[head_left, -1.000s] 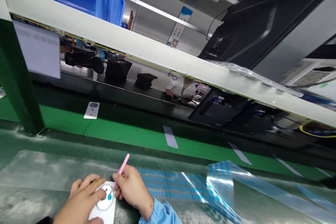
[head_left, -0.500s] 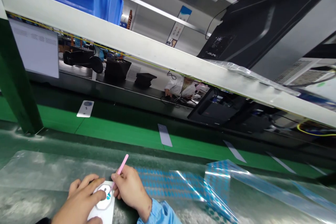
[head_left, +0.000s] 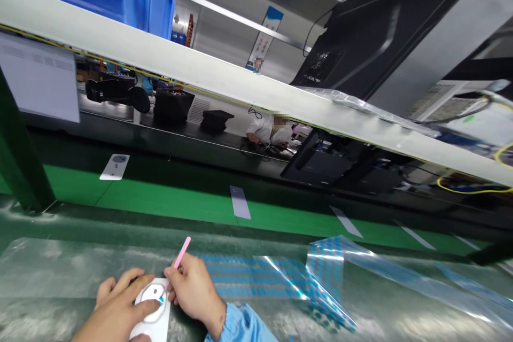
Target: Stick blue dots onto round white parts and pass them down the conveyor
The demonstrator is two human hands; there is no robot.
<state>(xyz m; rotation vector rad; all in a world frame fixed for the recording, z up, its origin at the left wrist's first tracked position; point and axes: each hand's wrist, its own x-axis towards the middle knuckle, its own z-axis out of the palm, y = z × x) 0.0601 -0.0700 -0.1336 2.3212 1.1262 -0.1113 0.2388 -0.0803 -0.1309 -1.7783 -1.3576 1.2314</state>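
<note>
My left hand (head_left: 114, 310) lies over a white rectangular panel (head_left: 162, 323), its fingers bent around the far left side and its thumb pressing near the middle. A raised white octagonal ring with a small dark hole shows on the panel's face. Between the thumb and fingers of my right hand (head_left: 196, 288) is a pair of slim pink tweezers (head_left: 183, 252), tilted. Their lower tip touches or nearly touches a small blue piece (head_left: 161, 300) beside my left thumb. Part of the panel is hidden under the left hand.
Clear film with rows of blue pieces (head_left: 256, 278) lies on the bench to the right. Beyond is a green conveyor belt (head_left: 180, 200) carrying several pale panels (head_left: 239, 202). A white shelf beam (head_left: 224, 83) crosses above, with a blue bin (head_left: 132, 0). Another person sits far behind.
The whole view has shifted slightly. My left thumb has moved down the ring, closer to the blue piece, uncovering more of the dark hole. The tweezers stay in my right hand.
</note>
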